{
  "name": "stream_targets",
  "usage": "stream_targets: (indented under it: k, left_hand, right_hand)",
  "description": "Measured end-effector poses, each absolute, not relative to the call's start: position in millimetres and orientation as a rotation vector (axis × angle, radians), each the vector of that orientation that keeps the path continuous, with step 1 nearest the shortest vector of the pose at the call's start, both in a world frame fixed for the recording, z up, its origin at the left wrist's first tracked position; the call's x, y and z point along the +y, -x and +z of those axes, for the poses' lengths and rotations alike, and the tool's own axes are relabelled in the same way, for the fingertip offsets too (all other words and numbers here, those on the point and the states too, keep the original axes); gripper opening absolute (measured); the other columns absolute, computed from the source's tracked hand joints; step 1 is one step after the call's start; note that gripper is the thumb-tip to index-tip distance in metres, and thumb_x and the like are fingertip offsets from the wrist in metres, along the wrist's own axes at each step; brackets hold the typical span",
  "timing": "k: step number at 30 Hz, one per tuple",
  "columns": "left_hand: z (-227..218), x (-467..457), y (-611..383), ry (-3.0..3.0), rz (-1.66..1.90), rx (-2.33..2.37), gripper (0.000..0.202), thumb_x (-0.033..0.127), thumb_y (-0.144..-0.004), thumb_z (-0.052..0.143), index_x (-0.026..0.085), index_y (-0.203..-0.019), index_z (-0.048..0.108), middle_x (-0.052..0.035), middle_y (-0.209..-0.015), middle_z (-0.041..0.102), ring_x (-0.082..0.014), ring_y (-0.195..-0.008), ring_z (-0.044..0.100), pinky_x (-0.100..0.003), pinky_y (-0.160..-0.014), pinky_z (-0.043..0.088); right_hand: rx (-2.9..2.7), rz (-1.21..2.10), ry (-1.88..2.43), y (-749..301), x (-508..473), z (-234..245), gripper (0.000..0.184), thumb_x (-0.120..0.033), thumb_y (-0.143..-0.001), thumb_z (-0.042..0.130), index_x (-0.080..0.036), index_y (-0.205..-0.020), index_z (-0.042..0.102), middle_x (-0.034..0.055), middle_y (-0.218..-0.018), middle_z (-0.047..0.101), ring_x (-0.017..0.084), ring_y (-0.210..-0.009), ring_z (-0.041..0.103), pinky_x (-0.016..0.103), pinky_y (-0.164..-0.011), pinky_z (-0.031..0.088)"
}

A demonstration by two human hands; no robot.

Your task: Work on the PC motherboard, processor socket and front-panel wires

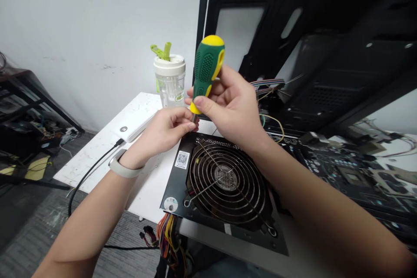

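Note:
My right hand (236, 100) grips a green and yellow screwdriver (206, 71) by its handle, which stands nearly upright with the shaft pointing down. My left hand (167, 128) pinches around the short visible piece of metal shaft below the handle; the screwdriver's tip is hidden behind the fingers. Both hands are at the far left corner of a black computer power supply (174, 186), which lies with its round wire fan grille (224, 178) facing up. A QR label and a round sticker are on its top. Bundled coloured cables (167, 234) hang from its near left side.
Behind my hands stands a clear cup (169, 76) with a white lid. A white power bank (135, 126) with a black cable lies on the white table (87, 169). An open black computer case (312, 52) rises at the right, with a motherboard (345, 178) below it.

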State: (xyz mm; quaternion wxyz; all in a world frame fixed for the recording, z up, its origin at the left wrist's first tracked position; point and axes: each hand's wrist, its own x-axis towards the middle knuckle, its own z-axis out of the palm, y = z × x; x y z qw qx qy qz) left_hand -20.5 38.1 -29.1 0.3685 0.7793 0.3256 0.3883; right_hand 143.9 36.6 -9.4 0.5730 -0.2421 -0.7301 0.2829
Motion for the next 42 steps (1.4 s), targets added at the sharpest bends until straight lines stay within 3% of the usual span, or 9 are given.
stream_targets:
  k: [8,13,16,23,33,42]
  left_hand:
    - [-21.8,37.8,23.0,-2.073,0.94,0.764,0.015,0.02,-0.084,0.056,0.016,-0.07,0.057,0.0033,-0.06,0.054,-0.0089,-0.055,0.045,-0.023,-0.053,0.036]
    - [-20.1,38.5,23.2,-2.077,0.923,0.736,0.012,0.019,-0.084,0.055,0.014,-0.075,0.062,-0.0008,-0.07,0.062,-0.0115,-0.065,0.053,-0.025,-0.061,0.041]
    - [-21.7,39.8,21.4,-2.039,0.927,0.758,0.013,0.018,-0.084,0.054,0.014,-0.075,0.063,-0.0023,-0.075,0.065,-0.012,-0.07,0.056,-0.026,-0.065,0.043]
    - [-22.5,38.7,17.8,-2.081,0.956,0.878,0.016,0.017,-0.082,0.053,0.014,-0.068,0.06,-0.0011,-0.067,0.062,-0.0119,-0.064,0.055,-0.026,-0.062,0.042]
    - [-26.5,39.2,17.6,-2.113,0.967,0.891,0.016,0.02,-0.083,0.054,0.016,-0.068,0.057,-0.0011,-0.067,0.062,-0.0127,-0.064,0.056,-0.026,-0.061,0.042]
    - [-28.7,38.0,17.0,-1.972,1.078,0.979,0.021,0.026,-0.074,0.067,0.017,-0.066,0.05,0.0014,-0.064,0.055,-0.01,-0.059,0.049,-0.025,-0.056,0.039]
  right_hand:
    - [-1.732,0.559,0.664,-140.1,31.0,-5.5,0.018,-0.03,-0.082,0.068,-0.022,-0.095,0.058,0.0014,-0.087,0.065,0.021,-0.089,0.067,0.038,-0.081,0.062]
    - [-1.744,0.726,0.637,-142.9,38.8,-6.7,0.025,-0.037,-0.084,0.066,-0.023,-0.102,0.056,0.0006,-0.088,0.064,0.02,-0.09,0.067,0.033,-0.071,0.063]
    - [-1.725,0.77,0.627,-143.5,43.1,-8.5,0.031,-0.044,-0.084,0.065,-0.024,-0.105,0.055,-0.0006,-0.089,0.064,0.021,-0.096,0.067,0.034,-0.077,0.062]
    - [-1.698,0.727,0.642,-137.1,43.0,-12.0,0.034,-0.049,-0.087,0.059,-0.025,-0.109,0.053,0.001,-0.095,0.066,0.022,-0.105,0.065,0.037,-0.089,0.059]
    - [-1.695,0.551,0.747,-139.3,47.2,-12.9,0.035,-0.043,-0.081,0.068,-0.026,-0.109,0.058,0.0002,-0.095,0.065,0.024,-0.104,0.064,0.043,-0.093,0.056]
    - [-1.707,0.723,0.613,-140.1,47.0,-11.2,0.041,-0.04,-0.084,0.063,-0.025,-0.121,0.053,0.0004,-0.097,0.067,0.021,-0.099,0.066,0.04,-0.09,0.057]
